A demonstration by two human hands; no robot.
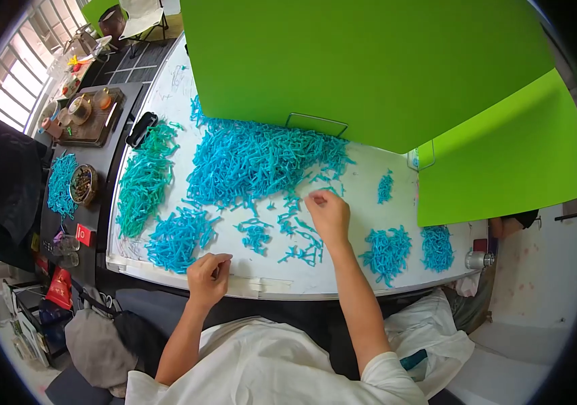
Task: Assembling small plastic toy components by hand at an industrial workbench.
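A big heap of small blue plastic pieces, thin and branched, covers the middle of the white table. My right hand is over the loose pieces at the heap's near right edge, its fingers curled together; anything in them is hidden. Close to the table's front edge, my left hand has thumb and fingertips pinched, and I cannot make out anything between them. A smaller blue pile lies just beyond it. Between my hands are a little blue cluster and scattered pieces.
Green pieces form a long pile at the left, beside a black case. Smaller blue piles lie at the right, near a glass jar. Tall green panels stand along the far side. A dark side table adjoins the left.
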